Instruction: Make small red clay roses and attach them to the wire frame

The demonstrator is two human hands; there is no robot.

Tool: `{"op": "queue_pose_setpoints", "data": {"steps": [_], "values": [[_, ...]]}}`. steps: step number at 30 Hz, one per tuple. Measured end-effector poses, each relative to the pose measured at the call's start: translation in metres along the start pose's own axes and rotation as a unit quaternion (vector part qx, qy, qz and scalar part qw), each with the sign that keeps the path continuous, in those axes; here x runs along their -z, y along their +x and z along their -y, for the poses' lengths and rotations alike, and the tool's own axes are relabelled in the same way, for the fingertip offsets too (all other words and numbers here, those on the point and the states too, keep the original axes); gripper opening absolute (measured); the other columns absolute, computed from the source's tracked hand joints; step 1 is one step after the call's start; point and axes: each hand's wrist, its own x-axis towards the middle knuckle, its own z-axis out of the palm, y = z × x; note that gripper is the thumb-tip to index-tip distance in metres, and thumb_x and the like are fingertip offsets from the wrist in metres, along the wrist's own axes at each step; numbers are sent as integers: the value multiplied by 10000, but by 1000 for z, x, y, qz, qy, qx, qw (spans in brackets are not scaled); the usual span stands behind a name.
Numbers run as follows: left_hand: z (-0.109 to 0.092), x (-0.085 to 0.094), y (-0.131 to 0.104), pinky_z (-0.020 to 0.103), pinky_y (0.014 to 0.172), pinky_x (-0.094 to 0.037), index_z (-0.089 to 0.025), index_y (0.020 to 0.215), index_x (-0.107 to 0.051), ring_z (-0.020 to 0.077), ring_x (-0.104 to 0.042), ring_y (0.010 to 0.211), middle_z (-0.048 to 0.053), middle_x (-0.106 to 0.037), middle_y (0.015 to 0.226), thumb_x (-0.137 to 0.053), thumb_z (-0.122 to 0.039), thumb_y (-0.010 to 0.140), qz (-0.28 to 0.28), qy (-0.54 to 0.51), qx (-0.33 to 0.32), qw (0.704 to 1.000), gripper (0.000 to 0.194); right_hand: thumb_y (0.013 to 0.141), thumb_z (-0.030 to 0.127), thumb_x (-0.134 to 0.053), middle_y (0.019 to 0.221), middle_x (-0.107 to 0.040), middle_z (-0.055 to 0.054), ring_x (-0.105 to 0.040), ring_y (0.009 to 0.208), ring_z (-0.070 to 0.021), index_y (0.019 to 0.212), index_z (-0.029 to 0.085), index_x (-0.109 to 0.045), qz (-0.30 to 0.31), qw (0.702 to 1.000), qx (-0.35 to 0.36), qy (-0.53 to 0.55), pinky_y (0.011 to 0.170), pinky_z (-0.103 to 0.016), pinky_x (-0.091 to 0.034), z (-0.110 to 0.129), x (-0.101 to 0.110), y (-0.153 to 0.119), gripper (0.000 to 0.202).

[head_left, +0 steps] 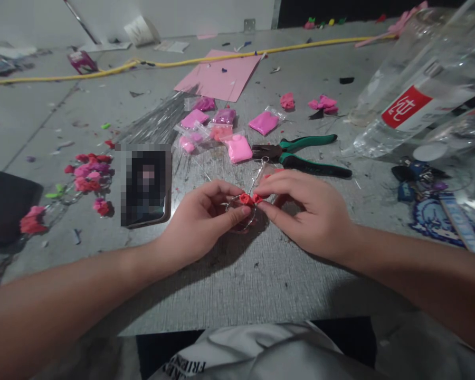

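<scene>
Between finger and thumb, my left hand pinches a twisted silver wire bent into a loop. A small red clay flower sits on the wire by the left fingertips. My right hand has its thumb and forefinger closed on a second red clay piece, right beside the first. A wire stem with a small ring at its tip rises behind the fingers. Just beyond my right hand lie pliers with green and black handles, next to a pink clay packet.
A phone lies left of my hands, beside finished-looking pink and red clay flowers on wire. Straight silver wires and several clay packets lie behind. Plastic bottles stand at right; a yellow cord crosses the back.
</scene>
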Motion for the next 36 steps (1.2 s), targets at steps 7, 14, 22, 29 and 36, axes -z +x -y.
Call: {"op": "queue_pose_setpoints", "data": {"steps": [7, 14, 22, 29, 36], "values": [[0, 0, -3, 271, 685, -662, -173, 972, -666, 142, -745, 720, 22, -774, 894, -834, -222, 808, -11, 52, 1, 999, 240, 933, 177, -686, 1063, -760, -44, -711, 837, -186, 1110, 266, -705, 6, 998, -57, -2, 656, -323, -614, 4, 1, -1, 199], [1, 0, -4, 253, 668, -659, -169, 943, -678, 132, -734, 709, 11, -760, 847, -849, -227, 799, -9, 49, -6, 999, 230, 943, 168, -683, 1028, -768, -40, -716, 926, -200, 1060, 255, -706, 15, 1000, -23, -7, 697, -327, -615, 3, 1, -1, 148], [1, -1, -3, 263, 662, -668, -163, 943, -690, 133, -723, 725, 12, -753, 860, -841, -237, 813, -20, 48, -14, 999, 212, 942, 160, -677, 1003, -774, -30, -720, 882, -189, 1042, 252, -716, 20, 1000, -24, 7, 680, -319, -615, 3, 0, 0, 141], [3, 0, -3, 285, 681, -676, -176, 1000, -700, 149, -738, 747, 20, -770, 889, -844, -241, 809, -14, 47, -15, 999, 248, 920, 150, -701, 969, -775, -27, -711, 819, -172, 1020, 244, -728, 21, 999, -28, 7, 662, -302, -614, 6, -1, -1, 140], [4, 1, -6, 271, 664, -666, -182, 1019, -779, 172, -770, 774, 48, -819, 924, -832, -236, 831, -31, 52, -36, 998, 203, 909, 164, -686, 989, -772, -34, -709, 712, -130, 1051, 212, -734, 5, 977, -162, 142, 583, -248, -601, 4, 1, 0, 158]]}}
